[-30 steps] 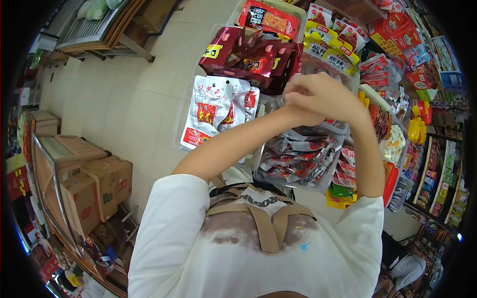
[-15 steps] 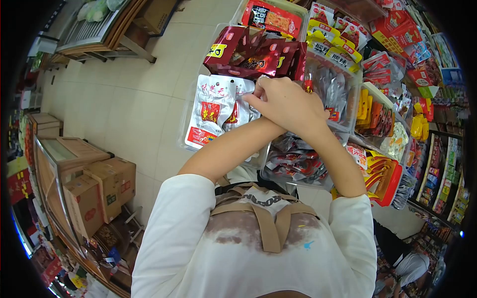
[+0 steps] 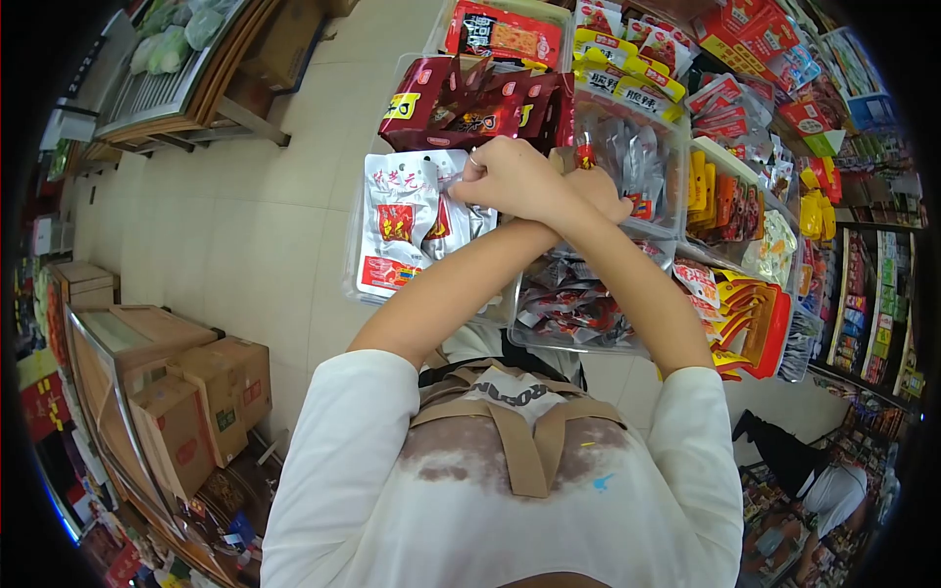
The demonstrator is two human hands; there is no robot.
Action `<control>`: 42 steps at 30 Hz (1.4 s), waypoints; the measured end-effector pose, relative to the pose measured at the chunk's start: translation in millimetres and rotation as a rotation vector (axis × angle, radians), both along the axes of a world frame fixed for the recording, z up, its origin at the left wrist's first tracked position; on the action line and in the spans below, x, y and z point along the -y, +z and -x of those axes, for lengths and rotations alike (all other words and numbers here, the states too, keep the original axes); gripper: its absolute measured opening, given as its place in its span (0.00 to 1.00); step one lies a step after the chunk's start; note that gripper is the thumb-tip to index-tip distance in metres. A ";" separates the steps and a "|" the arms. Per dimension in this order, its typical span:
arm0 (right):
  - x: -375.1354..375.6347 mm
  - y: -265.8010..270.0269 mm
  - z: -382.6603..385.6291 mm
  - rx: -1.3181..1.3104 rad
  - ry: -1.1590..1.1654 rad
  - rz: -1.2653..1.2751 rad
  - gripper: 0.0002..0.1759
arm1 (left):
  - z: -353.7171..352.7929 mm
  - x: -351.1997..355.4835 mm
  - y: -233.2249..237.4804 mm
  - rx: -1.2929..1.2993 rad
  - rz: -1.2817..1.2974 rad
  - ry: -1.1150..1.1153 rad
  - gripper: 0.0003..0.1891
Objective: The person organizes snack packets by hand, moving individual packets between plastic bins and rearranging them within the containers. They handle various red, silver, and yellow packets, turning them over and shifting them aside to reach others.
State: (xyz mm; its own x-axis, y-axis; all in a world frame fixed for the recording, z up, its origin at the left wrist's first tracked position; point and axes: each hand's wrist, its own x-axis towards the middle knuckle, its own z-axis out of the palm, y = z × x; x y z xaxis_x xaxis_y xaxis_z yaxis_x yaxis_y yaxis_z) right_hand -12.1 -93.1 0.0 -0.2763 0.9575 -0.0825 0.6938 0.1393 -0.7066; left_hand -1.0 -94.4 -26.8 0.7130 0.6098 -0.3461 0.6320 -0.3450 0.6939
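Observation:
My forearms cross over plastic bins of snack packets, the right one on top. My right hand (image 3: 512,178), with a ring on one finger, is closed at the upper edge of the silver snack packets (image 3: 400,220) standing in the left bin. Partly hidden under my right wrist, my left hand (image 3: 602,192) has curled fingers beside a small red packet (image 3: 585,157). What those fingers hold I cannot tell. Maroon snack packets (image 3: 480,113) stand just beyond my right hand. Silver packets (image 3: 632,152) fill the bin beyond my left hand.
A bin of dark red packets (image 3: 573,304) sits below the crossed forearms. Yellow packets (image 3: 627,73) and a red box (image 3: 771,338) stand to the right. Cardboard boxes (image 3: 211,392) rest on a wooden stand at left. A person (image 3: 833,490) is at lower right.
The view has shifted slightly. My right hand has moved left along the silver packets, and more of my left hand now shows from beneath it.

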 end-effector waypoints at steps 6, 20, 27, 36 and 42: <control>13.3 30.8 3.8 -0.145 -0.129 -0.030 0.13 | -2.5 -4.8 -6.8 -0.006 0.019 -0.094 0.28; 2.6 -5.0 8.7 0.099 -0.067 -0.122 0.21 | -3.1 -1.4 -3.6 -0.032 0.026 -0.035 0.28; 4.4 16.6 16.9 -0.214 -0.077 -0.018 0.14 | -3.0 1.8 -2.7 -0.042 -0.047 -0.002 0.28; 10.8 69.6 -15.0 -0.622 -0.440 -0.475 0.09 | -11.1 -0.4 -78.4 0.690 -0.101 -0.010 0.27; 11.1 107.1 -119.5 -0.647 -0.634 -0.461 0.05 | -11.1 -1.7 -13.0 -0.072 -0.053 0.010 0.34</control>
